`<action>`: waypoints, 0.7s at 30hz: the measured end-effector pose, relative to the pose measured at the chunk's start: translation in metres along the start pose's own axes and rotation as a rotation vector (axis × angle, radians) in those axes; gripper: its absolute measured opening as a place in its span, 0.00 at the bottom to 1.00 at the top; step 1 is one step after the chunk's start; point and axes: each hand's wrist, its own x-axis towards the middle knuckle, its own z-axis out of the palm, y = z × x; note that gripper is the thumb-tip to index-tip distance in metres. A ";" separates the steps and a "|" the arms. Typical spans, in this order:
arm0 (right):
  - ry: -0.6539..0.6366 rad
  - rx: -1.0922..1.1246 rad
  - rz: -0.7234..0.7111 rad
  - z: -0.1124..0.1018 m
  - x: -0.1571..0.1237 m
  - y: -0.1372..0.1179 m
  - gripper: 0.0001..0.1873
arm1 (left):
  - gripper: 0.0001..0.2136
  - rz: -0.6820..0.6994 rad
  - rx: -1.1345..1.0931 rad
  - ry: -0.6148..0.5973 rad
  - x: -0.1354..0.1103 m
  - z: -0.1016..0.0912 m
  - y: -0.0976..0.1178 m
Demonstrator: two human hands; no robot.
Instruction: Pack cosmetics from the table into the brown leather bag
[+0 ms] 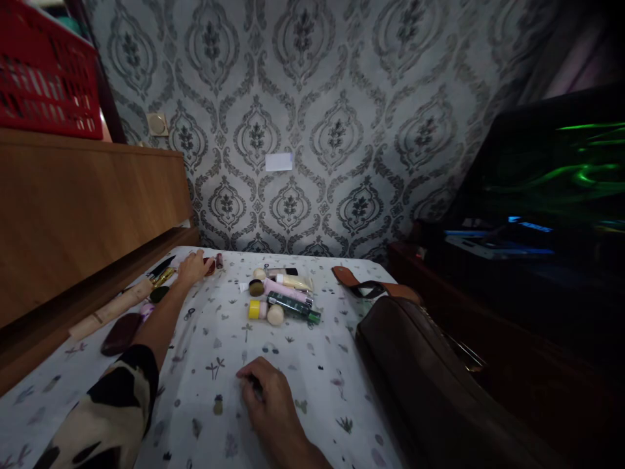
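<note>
My left hand [193, 267] reaches to the far left of the table, fingers curled over a small dark red item [211, 265] that I cannot name. My right hand [266, 397] rests near the front of the patterned tablecloth [219, 339], fingers curled round a small dark thing I cannot make out. Between them lies a cluster of cosmetics: a pink tube [286, 290], a dark green tube [295, 307], a yellow-capped jar [254, 309], a beige sponge [276, 315] and a cream tube [295, 281].
A brown leather bag [424, 378] with a strap lies at the right. Along the left edge lie a wooden-handled brush [112, 309], a dark oval case [121, 333] and pens. A wooden cabinet [88, 208] bears a red basket [46, 75]. A dark screen [561, 169] glows at the right.
</note>
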 end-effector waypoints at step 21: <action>0.019 0.013 -0.051 0.000 0.000 -0.001 0.11 | 0.18 0.308 0.026 0.013 -0.034 0.004 0.033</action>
